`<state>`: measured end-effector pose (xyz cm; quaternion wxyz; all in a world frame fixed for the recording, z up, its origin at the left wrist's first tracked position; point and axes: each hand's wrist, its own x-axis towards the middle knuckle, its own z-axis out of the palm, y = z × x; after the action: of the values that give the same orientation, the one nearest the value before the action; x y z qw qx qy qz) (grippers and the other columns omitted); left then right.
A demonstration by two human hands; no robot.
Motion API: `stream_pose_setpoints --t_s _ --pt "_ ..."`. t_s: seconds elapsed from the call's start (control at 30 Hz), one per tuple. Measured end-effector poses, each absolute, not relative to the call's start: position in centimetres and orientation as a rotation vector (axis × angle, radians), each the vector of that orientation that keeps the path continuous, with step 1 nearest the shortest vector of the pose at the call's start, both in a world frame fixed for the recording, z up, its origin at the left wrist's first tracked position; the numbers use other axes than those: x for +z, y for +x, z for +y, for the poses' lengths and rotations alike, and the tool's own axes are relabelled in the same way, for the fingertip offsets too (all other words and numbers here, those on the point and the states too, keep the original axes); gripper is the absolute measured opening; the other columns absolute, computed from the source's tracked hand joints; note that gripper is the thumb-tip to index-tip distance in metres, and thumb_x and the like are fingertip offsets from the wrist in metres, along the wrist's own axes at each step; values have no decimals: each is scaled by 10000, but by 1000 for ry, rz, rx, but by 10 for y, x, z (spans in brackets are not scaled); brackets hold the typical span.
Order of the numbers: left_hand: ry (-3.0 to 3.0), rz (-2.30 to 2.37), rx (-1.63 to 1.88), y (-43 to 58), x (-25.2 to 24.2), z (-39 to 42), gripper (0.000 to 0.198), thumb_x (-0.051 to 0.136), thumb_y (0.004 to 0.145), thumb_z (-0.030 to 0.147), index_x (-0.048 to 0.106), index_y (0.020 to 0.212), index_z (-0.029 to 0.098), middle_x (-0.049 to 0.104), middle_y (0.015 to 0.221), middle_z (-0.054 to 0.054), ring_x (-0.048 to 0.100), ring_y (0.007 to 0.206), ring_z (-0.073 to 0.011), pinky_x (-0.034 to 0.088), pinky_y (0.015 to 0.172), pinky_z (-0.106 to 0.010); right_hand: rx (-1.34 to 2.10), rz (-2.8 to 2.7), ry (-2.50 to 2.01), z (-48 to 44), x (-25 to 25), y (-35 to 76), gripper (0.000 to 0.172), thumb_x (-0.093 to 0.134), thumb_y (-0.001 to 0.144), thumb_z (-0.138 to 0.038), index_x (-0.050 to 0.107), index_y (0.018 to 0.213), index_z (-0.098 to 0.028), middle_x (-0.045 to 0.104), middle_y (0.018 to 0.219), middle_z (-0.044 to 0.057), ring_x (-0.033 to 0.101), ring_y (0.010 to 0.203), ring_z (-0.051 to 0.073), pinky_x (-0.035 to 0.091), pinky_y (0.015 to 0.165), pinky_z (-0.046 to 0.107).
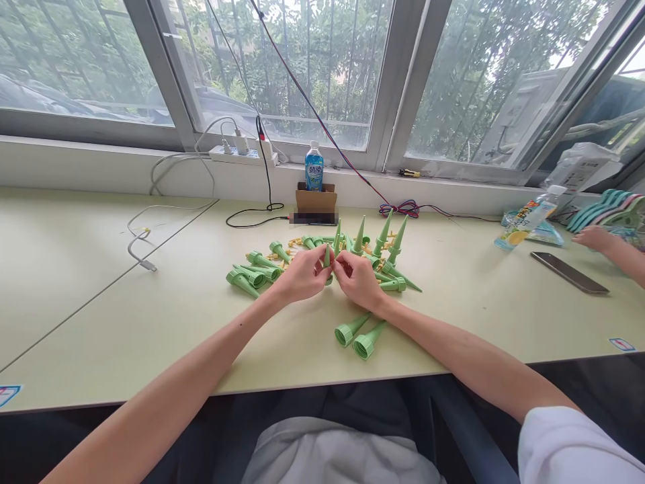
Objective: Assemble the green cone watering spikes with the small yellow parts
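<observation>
My left hand [304, 277] is closed around a green plastic watering spike [327, 257], its point up. Against the side of that spike, my right hand [359, 279] is pinched shut; whatever sits between its fingertips is hidden. Several more green spikes stand or lie beyond both hands, among them an upright spike [398, 240] on the right and a lying spike [242, 282] on the left. Small yellow valve pieces [295, 242] are scattered between them. Nearer my right forearm lie two spikes, a left one [351, 331] and a right one [369, 341], with their threaded openings facing me.
Behind the pile, a blue-labelled bottle [314, 168] stands in a cardboard box [316, 197]. Cables [403, 208] cross the back. To the right are a phone [569, 272], a drink bottle [529, 218], hangers [607, 212] and another person's hand [597, 238].
</observation>
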<state>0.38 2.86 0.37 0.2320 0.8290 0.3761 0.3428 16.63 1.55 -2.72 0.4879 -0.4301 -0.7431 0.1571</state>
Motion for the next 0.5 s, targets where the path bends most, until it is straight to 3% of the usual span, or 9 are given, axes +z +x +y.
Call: stream_pose_setpoints --t_s 0.5 --pt "2296 1046 939 4 4 28 57 529 791 202 557 840 205 633 729 -11 574 617 -143 445 593 -264 403 -1819 -1045 14 -24 166 218 468 895 -271 453 688 -203 456 589 -29 389 534 115 312 529 255"
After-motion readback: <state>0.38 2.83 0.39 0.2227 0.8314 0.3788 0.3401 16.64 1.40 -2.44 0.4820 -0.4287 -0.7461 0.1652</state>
